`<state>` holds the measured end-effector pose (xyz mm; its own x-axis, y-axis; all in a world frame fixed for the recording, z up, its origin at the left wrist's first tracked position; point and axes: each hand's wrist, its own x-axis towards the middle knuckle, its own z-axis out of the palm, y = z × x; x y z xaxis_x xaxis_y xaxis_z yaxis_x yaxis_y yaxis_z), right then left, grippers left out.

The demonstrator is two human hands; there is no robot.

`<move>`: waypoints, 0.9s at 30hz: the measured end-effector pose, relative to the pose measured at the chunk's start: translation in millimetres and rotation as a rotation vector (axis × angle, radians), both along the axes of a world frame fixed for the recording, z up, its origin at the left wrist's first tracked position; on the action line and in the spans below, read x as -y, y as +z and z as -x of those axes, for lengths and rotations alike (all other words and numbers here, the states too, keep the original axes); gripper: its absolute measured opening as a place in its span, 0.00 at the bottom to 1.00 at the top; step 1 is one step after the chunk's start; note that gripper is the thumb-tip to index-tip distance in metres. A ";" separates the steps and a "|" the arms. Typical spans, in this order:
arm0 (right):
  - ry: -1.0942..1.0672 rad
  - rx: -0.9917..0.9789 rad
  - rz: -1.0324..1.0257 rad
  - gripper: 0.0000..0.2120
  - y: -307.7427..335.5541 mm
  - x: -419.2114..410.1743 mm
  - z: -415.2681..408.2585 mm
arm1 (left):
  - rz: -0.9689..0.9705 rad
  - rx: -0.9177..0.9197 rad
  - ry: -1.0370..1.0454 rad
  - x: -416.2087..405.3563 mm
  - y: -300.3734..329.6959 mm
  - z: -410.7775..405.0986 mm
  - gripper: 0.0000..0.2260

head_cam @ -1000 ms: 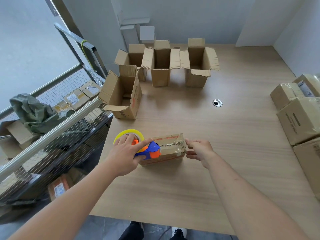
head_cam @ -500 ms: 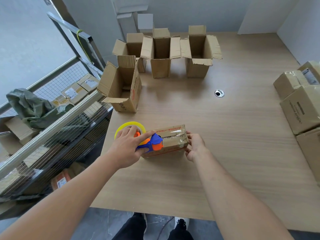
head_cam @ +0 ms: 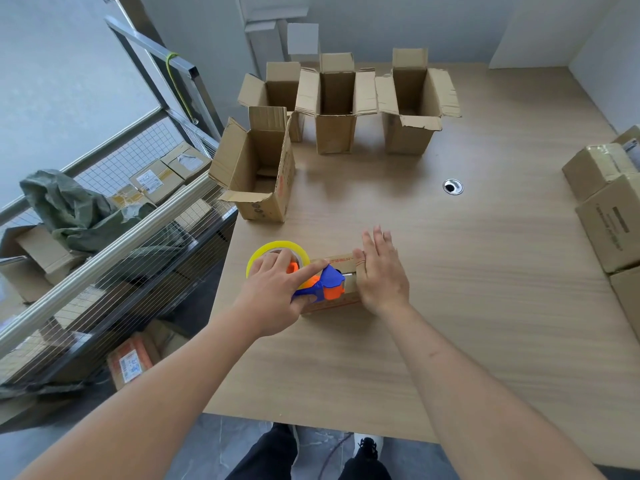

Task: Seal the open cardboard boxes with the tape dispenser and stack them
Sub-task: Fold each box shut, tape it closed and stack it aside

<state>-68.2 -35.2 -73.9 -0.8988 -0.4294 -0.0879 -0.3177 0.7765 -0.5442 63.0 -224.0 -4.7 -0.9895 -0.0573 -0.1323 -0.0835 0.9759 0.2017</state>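
Box (head_cam: pixel 341 268) lay near the table's (head_cam: pixel 450 306) left edge; the left hand (head_cam: pixel 273 299) gripped the dispenser (head_cam: pixel 320 282) on its top, while the right hand (head_cam: pixel 381 271) lay flat, fingers spread, pressing its right end.

Table (head_cam: pixel 450 306): matt pale wood-grain laminate; grommet (head_cam: pixel 452 186): shiny metal; open boxes (head_cam: pixel 336 109): matt brown corrugated cardboard, rough torn flap edges; tape dispenser (head_cam: pixel 327 284): smooth blue and orange plastic, glossy yellowish tape roll (head_cam: pixel 277 249); railing (head_cam: pixel 104 258): brushed metal, wire mesh; sacking (head_cam: pixel 69 209): crumpled dull green cloth
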 end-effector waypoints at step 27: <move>0.009 -0.047 -0.252 0.25 -0.7 3.4 9.1 | -0.481 0.428 0.148 116.7 34.3 -28.9 0.19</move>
<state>-77.3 -38.6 -74.5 -0.9009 -0.4067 -0.1518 -0.3450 0.8830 -0.3183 91.8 -340.7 29.6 -0.8301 -0.0248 -0.5570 -0.3792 0.7575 0.5314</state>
